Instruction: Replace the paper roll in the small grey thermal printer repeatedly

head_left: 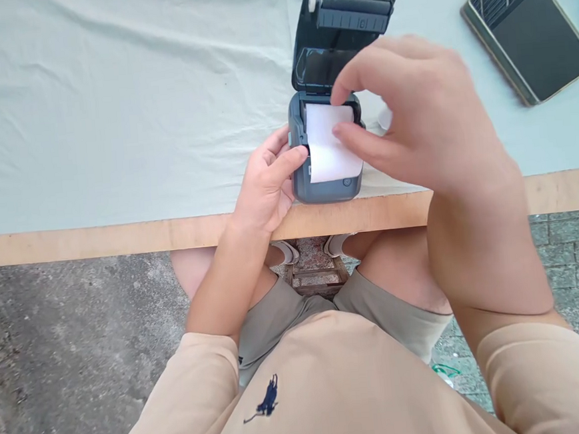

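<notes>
A small dark blue-grey label printer [327, 190] rests near the front edge of the table with its black lid [307, 55] flipped up and back. A white paper strip [333, 163] comes from the roll compartment and lies over the printer's front. My left hand [269, 178] grips the printer's left side, thumb on its upper rim. Over the compartment hovers my right hand [406, 107], thumb and forefinger apart around the paper's upper right part. The thumb tip overlaps the paper; whether it touches, I cannot tell. The roll inside is mostly hidden.
A phone-like device with a dark glossy screen [530, 31] lies at the upper right on the pale cloth [125, 109]. Partly behind my right hand is a small white object [384, 118]. The table's bare wooden edge [95, 241] runs just before my lap.
</notes>
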A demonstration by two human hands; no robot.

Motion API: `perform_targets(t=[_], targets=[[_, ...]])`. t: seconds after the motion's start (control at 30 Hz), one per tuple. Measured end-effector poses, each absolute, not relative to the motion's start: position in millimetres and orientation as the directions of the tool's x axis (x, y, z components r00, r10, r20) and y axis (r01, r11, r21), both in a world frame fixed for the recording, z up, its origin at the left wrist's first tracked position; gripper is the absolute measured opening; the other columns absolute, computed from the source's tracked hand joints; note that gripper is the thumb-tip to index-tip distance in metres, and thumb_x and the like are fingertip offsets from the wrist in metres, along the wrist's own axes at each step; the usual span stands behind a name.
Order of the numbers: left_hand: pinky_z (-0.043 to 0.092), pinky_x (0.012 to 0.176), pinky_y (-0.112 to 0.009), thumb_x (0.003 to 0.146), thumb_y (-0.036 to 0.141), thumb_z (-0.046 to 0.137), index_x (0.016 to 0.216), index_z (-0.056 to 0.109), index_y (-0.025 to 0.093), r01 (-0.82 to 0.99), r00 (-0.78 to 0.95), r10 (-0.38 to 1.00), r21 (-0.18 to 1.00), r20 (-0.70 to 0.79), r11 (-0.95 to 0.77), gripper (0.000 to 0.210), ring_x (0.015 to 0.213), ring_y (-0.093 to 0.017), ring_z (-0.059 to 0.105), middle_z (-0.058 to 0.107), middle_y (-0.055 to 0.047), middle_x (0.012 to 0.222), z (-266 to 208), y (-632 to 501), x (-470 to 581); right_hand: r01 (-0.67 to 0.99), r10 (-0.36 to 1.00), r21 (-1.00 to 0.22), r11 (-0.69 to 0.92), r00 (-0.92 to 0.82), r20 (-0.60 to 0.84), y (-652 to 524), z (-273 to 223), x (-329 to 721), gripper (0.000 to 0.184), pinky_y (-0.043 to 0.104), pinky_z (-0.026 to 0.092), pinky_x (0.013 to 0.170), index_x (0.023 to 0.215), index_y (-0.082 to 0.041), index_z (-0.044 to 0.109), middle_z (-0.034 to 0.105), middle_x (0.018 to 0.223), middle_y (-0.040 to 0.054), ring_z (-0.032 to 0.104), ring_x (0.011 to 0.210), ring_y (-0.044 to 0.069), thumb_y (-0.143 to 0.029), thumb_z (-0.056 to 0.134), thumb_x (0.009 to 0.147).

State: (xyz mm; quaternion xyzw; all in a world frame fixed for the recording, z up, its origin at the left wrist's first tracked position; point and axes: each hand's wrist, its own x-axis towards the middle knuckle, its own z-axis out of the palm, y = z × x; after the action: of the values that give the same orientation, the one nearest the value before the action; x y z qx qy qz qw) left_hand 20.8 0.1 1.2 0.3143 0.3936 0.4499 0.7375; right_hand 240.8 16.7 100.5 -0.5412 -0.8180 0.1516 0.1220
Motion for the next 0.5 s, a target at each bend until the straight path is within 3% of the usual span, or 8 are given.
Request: perform_targets(t=[0.07,0.13,0.23,0.33,0.4,0.5], targets=[[0.08,0.127,-0.056,0.088,0.052,0.107,0.129,0.086,0.025,-0.416,0.286,0.912,0.819,-0.293,0.394,0.053,0.166,-0.047,0.084,0.097,-0.009,0.137,2.1,-0.2,20.8,0.766,0.881,-0.445,0.463,-0.452,0.137,7.7,95.0,249.2,0.005,0.06,0.057,0.108,0.112,-0.033,0.074,0.09,0.124,0.012,0.081,0.121,0.043,-0.029,0.072,0.11],[0.08,0.129,-0.057,0.088,0.055,0.109,0.129,0.086,0.026,-0.406,0.292,0.913,0.827,-0.286,0.389,0.056,0.17,-0.048,0.082,0.096,-0.01,0.141,2.9,-0.6,20.9,0.717,0.847,-0.479,0.507,-0.518,0.12,-2.1,88.0,254.8,0.01,0.06,0.055,0.108,0.103,-0.034,0.074,0.091,0.117,0.0081,0.082,0.125,0.041,-0.031,0.072,0.112],[0.079,0.13,-0.061,0.073,0.059,0.12,0.132,0.083,0.027,-0.374,0.286,0.915,0.846,-0.284,0.38,0.077,0.179,-0.055,0.072,0.093,-0.014,0.146,2.7,-1.5,21.5,0.718,0.845,-0.5,0.484,-0.531,0.056,-12.7,78.3,256.2,0.019,0.064,0.055,0.113,0.097,-0.035,0.073,0.093,0.121,0.0043,0.082,0.138,0.042,-0.03,0.07,0.115],[0.075,0.136,-0.067,0.057,0.056,0.127,0.135,0.08,0.028,-0.348,0.248,0.926,0.865,-0.286,0.36,0.095,0.185,-0.062,0.064,0.089,-0.017,0.152,1.3,-2.5,22.0,0.666,0.847,-0.541,0.514,-0.495,0.195,-11.5,74.7,253.5,0.016,0.066,0.059,0.119,0.098,-0.035,0.072,0.094,0.125,0.0059,0.085,0.136,0.041,-0.032,0.07,0.114],[0.073,0.139,-0.069,0.058,0.054,0.127,0.136,0.08,0.027,-0.341,0.234,0.929,0.871,-0.286,0.354,0.095,0.185,-0.063,0.063,0.087,-0.019,0.155,0.5,-2.7,21.8,0.65,0.841,-0.534,0.541,-0.397,0.368,-2.6,76.8,250.9,0.009,0.064,0.061,0.124,0.108,-0.034,0.077,0.092,0.136,0.0092,0.083,0.142,0.042,-0.035,0.069,0.112],[0.072,0.14,-0.066,0.062,0.046,0.123,0.136,0.081,0.027,-0.326,0.241,0.927,0.876,-0.288,0.356,0.087,0.184,-0.061,0.065,0.087,-0.019,0.161,-0.4,-1.8,20.5,0.738,0.865,-0.494,0.459,-0.245,0.438,15.5,85.0,244.8,0.033,0.059,0.061,0.13,0.139,-0.033,0.082,0.086,0.157,0.0098,0.074,0.164,0.041,-0.043,0.062,0.114]])
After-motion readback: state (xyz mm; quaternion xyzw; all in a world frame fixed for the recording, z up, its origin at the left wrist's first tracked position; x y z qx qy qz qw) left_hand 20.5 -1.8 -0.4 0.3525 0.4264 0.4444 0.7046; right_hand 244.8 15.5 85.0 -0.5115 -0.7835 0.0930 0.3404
